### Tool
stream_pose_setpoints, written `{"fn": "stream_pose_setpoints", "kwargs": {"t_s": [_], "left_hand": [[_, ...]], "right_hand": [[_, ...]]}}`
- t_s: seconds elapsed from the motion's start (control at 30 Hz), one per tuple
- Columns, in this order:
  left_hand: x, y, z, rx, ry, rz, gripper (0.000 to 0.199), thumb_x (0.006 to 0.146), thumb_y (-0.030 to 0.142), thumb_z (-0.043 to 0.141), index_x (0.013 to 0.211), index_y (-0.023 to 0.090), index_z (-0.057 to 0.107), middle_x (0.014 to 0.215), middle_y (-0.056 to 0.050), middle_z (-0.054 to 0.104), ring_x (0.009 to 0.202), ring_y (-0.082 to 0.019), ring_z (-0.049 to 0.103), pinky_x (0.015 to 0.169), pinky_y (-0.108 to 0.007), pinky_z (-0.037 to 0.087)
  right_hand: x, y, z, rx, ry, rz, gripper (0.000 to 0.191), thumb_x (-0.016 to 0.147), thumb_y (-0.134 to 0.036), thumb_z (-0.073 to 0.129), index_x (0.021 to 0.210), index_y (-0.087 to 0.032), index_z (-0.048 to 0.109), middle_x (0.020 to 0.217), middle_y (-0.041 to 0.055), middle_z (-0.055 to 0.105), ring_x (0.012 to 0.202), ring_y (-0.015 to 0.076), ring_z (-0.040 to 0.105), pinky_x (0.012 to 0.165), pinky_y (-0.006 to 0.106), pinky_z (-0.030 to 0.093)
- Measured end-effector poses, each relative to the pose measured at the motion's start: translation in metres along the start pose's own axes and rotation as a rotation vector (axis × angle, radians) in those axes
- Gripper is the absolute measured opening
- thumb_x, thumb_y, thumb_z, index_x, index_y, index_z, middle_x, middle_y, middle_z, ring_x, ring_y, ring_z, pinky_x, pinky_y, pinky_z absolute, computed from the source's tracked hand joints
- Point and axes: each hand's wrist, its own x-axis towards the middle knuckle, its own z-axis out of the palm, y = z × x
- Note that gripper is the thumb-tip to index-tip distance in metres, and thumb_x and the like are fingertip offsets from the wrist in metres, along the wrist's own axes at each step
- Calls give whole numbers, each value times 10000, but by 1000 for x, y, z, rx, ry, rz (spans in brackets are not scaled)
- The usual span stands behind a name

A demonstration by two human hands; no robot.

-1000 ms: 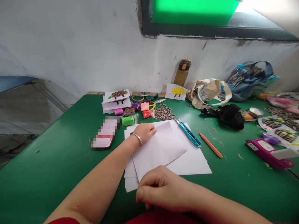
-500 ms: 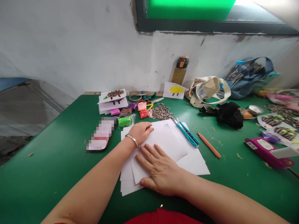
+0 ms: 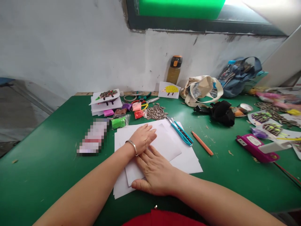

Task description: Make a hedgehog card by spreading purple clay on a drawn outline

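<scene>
Several white paper sheets lie stacked on the green table in front of me, with a smaller sheet on top. My right hand rests flat on this top sheet, fingers spread and thumb toward the near edge. Just beyond it, my left hand, with a silver bracelet at the wrist, lies on the paper with its fingers stretched out. Its wrist is close to my right fingertips. Neither hand holds anything. A blue utility knife lies across the right edge of the paper, and an orange pen is beside it.
Left of the paper is a pixelated phone. Behind are clay packets, sunflower seeds, scissors and hedgehog pictures. A bottle, cloth bag, black pouch and purple glue gun stand or lie farther out.
My left hand has gone from curled to stretched out over the paper, its fingers now pointing away to the right. The right hand stays flat on the sheet. The view has turned slightly right.
</scene>
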Motion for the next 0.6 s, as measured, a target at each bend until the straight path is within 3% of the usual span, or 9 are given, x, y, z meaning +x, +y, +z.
{"fn": "stream_pose_setpoints", "kwargs": {"t_s": [0.23, 0.4, 0.6], "left_hand": [[-1, 1, -1, 106, -119, -11, 681, 984, 555, 136, 1443, 134, 413, 1539, -163, 304, 1440, -323, 209, 1161, -484, 190], [-3, 4, 5, 170, -128, -14, 737, 945, 639, 198, 1489, 156, 319, 1571, -145, 226, 1452, -322, 162, 1163, -480, 154], [-5, 7, 7, 195, -120, -21, 765, 917, 657, 286, 1496, 157, 297, 1574, -150, 210, 1455, -316, 152, 1166, -470, 135]], "right_hand": [[-15, 14, -5, -27, -34, 16, 844, 910, -652, 363, 1529, -115, 162, 1584, 133, 179, 1471, 259, 89, 1201, 465, 44], [-49, 42, -10, -154, -70, 220, 835, 924, -659, 283, 1527, -98, 145, 1579, 142, 114, 1466, 283, 107, 1192, 499, 94], [-79, 57, -12, -288, -63, 325, 767, 943, -629, 259, 1524, -136, 171, 1579, 107, 128, 1462, 276, 139, 1179, 521, 148]]}}
